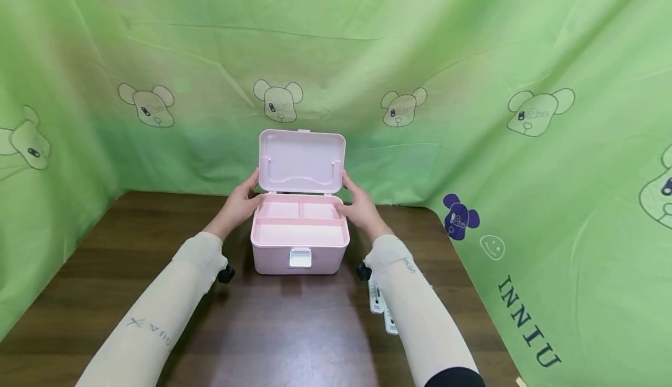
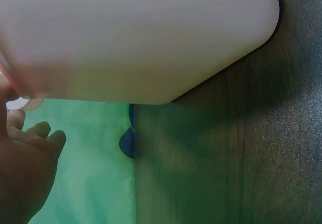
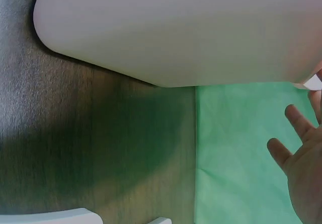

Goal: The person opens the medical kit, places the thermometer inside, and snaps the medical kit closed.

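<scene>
A pale pink storage box (image 1: 300,258) stands on the table with its lid (image 1: 303,162) raised at the back. Inside lies a pink tray (image 1: 301,221), two small compartments behind one long one. At the box's left back corner is my left hand (image 1: 240,206), thumb at the rim and fingers stretched up beside the lid. My right hand (image 1: 362,207) mirrors it on the other side, its thumb over the tray's right edge. Both wrist views show the lower fingers spread apart, away from the box wall. A white latch (image 1: 300,257) is on the front.
Two white, thermometer-like strips (image 1: 375,296) lie on the brown wooden table (image 1: 283,340), partly under the right forearm. A green cloth (image 1: 336,42) printed with bear heads hangs behind the table and along its sides, close behind the lid.
</scene>
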Available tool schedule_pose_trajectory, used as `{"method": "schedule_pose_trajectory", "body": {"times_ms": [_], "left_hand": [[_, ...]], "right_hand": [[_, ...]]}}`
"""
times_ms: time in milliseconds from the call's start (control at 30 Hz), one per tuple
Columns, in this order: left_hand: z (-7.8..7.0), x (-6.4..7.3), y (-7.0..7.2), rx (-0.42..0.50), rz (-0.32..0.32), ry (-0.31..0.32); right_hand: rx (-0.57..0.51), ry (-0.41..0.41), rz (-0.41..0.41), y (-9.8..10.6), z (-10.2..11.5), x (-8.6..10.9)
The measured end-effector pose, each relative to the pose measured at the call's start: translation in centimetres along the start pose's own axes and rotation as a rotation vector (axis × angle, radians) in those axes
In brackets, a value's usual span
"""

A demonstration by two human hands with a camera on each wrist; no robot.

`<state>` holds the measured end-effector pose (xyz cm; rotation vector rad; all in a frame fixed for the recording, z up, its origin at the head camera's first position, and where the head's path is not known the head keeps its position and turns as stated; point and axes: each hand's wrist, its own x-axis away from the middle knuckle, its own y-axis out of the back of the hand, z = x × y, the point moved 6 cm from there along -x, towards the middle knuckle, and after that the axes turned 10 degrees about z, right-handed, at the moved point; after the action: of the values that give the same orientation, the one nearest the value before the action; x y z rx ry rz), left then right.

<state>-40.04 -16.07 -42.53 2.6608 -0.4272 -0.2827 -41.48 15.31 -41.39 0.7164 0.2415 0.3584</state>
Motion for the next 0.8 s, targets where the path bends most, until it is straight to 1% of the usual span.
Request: {"method": "schedule_pose_trajectory", "body": {"times_ms": [167,333,467,600,733,800], "left_hand": [[0.4,0.1,-0.2,0.038,0.016,0.000],[0.7,0.1,-0.3,0.076,0.015,-0.006],[0.9,-0.1,-0.5,0.139,0.033,0.024],[1.1,-0.3,-0.6,0.202,0.056,0.054],[1.4,-0.5,-0.6,0.229,0.069,0.076],[1.4,-0.5,-0.6,0.228,0.082,0.077]], "right_hand": [[-0.026,-0.042,-0.001,-0.3,-0.7,0.0],[-0.116,-0.052,0.004,-0.6,-0.9,0.0],[-0.201,-0.078,0.013,-0.7,-1.0,0.1],[-0.250,-0.097,0.030,-0.9,-1.2,0.1],[-0.239,-0.108,0.062,-0.9,-1.3,0.0],[-0.225,-0.122,0.078,-0.8,-1.3,0.1]]}}
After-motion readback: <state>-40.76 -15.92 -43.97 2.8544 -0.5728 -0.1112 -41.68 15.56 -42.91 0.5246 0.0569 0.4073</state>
